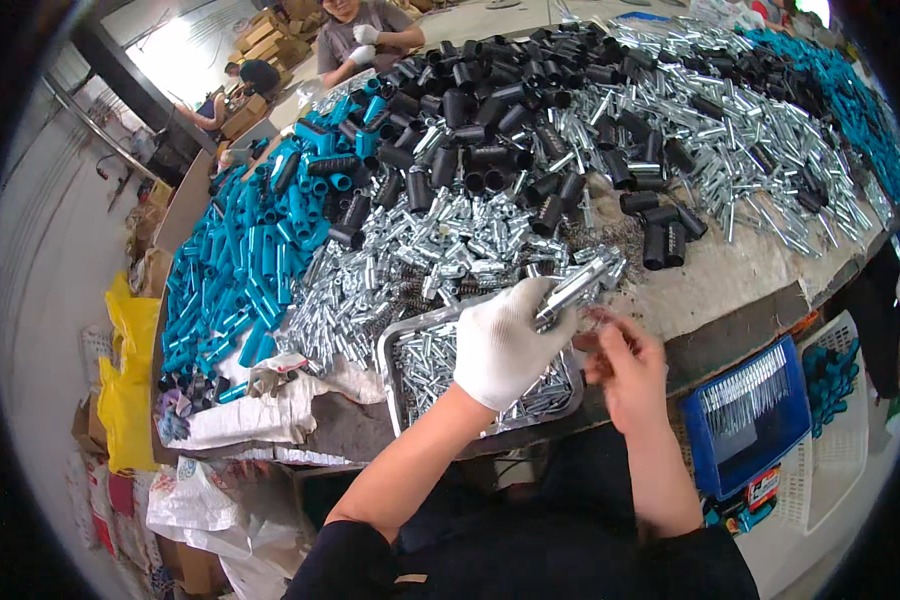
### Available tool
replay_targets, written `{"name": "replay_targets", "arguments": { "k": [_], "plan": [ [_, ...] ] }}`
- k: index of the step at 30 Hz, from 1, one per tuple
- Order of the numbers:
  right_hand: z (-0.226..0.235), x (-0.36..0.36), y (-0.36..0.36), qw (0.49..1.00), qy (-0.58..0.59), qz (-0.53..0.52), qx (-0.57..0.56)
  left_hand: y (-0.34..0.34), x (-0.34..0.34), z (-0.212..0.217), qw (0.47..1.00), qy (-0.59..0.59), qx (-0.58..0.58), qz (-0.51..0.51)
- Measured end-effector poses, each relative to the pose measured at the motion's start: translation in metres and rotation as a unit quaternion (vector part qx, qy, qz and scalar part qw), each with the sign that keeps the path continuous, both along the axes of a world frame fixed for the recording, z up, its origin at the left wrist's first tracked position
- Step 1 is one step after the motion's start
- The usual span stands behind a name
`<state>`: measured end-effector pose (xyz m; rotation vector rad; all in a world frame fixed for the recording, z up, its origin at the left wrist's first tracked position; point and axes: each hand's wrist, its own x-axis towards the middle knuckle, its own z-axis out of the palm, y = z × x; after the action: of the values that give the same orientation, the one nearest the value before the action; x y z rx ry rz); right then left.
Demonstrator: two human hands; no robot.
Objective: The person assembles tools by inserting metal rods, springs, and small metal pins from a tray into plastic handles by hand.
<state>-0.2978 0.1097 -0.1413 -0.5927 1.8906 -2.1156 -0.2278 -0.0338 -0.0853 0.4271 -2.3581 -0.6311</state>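
A: What is the left hand doing?

B: It wears a white glove, and its grip is clamped on a bundle of shiny metal tubes, held just above the far edge of a grey metal tray.

A: And the right hand?

B: Bare, just beside the gloved one. Its fingertips are pinched together on something small and dark; I cannot tell what it is.

A: What lies in the tray?

B: More of the same metal tubes, loose. The tray sits at the near edge of the table.

A: What else is on the table?

B: A heap of blue plastic sleeves to the left, black sleeves farther back, and silver tubes spread between them. A blue crate stands low on the right, off the table.
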Motion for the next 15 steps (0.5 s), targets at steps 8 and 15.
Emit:
{"name": "replay_targets", "arguments": {
  "k": [8,15],
  "plan": [
    [-0.009,-0.015,0.013,0.984,0.161,-0.073,-0.002,-0.049,-0.035,-0.001,0.983,-0.148,-0.096,0.051],
    [-0.031,-0.012,0.044,0.995,-0.069,0.062,-0.037,-0.062,-0.010,0.011,0.965,-0.222,-0.139,-0.017]
  ]
}}
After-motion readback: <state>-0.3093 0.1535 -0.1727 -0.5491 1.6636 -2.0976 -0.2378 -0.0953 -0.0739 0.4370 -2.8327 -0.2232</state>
